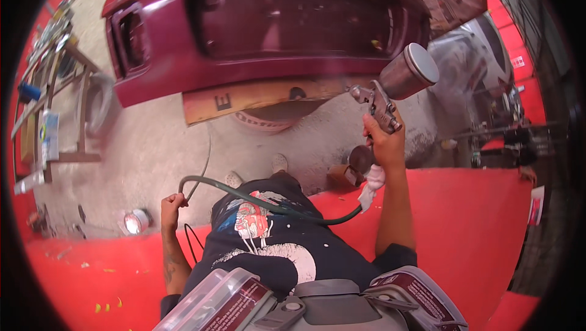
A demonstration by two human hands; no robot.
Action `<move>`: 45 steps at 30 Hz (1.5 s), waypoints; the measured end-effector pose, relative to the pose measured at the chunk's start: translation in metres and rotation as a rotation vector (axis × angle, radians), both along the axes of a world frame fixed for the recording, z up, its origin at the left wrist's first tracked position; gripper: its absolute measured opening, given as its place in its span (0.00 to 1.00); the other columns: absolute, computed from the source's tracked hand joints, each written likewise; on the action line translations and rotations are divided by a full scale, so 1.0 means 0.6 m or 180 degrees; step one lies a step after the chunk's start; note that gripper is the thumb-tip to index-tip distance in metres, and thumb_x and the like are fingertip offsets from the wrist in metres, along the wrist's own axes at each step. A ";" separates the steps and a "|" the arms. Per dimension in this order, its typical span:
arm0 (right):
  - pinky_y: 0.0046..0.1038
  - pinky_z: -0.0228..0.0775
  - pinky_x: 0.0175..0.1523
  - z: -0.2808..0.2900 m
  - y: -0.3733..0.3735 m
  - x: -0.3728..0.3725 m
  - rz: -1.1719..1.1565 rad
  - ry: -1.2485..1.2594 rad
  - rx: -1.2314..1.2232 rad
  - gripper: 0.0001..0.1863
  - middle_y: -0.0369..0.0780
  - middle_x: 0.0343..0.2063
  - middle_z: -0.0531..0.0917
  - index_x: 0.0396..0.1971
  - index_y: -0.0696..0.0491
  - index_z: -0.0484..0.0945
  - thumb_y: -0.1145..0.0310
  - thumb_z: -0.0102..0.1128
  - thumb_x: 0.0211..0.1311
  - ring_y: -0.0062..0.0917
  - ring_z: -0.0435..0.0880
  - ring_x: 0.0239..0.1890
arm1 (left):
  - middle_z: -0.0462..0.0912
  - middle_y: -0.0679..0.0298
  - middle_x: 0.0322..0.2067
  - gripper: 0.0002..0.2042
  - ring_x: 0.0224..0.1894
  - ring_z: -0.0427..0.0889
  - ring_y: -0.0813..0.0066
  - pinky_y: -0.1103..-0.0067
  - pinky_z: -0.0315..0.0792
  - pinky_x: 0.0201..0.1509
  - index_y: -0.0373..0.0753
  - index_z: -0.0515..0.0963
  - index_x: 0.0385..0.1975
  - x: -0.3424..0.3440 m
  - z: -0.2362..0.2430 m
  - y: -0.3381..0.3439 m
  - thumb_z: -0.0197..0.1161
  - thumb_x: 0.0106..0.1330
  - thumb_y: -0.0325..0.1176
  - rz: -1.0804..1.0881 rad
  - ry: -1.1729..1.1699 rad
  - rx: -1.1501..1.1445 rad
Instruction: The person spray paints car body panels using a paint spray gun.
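My right hand (390, 145) is closed round the handle of a metal spray gun (381, 108), raised at the right near the lower right corner of a glossy maroon car trunk lid (159, 32). On top of the gun sits a tilted round paint cup (408, 73) with a pale lid. A white cloth (370, 189) is wrapped where the green air hose (262, 204) meets the handle. The hose sags across my body to my left hand (172, 209), whose fingers are closed on it, well below the panel. The trigger is hidden.
A cardboard strip (204, 102) and a round tub (262, 120) sit under the panel. At left stands a frame rack (82, 111); a lit lamp (137, 221) is on the floor. Small containers (360, 160) are near my feet. Plastic-covered car parts (467, 56) stand right. Respirator filters (229, 300) edge the view.
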State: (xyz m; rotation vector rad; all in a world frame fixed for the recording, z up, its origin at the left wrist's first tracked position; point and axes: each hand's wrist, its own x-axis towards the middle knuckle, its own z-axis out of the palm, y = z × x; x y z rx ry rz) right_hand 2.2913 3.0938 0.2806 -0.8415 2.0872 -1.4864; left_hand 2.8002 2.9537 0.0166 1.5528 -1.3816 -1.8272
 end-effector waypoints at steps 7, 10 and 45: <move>0.18 0.65 0.19 -0.009 0.086 -0.194 -0.0645 0.0308 0.0137 0.19 0.33 0.25 0.77 0.50 0.54 0.73 0.71 0.63 0.58 0.14 0.73 0.20 | 0.81 0.64 0.20 0.09 0.25 0.77 0.79 0.81 0.70 0.37 0.33 0.80 0.20 -0.143 0.043 -0.009 0.64 0.55 0.33 -0.0768 0.0045 -0.0173; 0.19 0.66 0.18 -0.017 0.119 -0.275 -0.0978 0.0475 0.0216 0.18 0.33 0.24 0.77 0.48 0.53 0.74 0.72 0.63 0.58 0.14 0.73 0.19 | 0.81 0.67 0.20 0.08 0.24 0.75 0.82 0.83 0.68 0.33 0.34 0.80 0.20 -0.195 0.058 0.000 0.66 0.53 0.32 -0.0955 -0.0077 -0.0159; 0.17 0.66 0.21 0.112 0.148 -0.560 -0.0419 0.0628 -0.0084 0.13 0.31 0.23 0.78 0.41 0.53 0.75 0.67 0.64 0.58 0.13 0.76 0.22 | 0.77 0.72 0.18 0.13 0.20 0.70 0.87 0.84 0.65 0.24 0.35 0.78 0.20 -0.499 0.118 0.086 0.77 0.49 0.33 -0.1317 -0.0627 -0.0470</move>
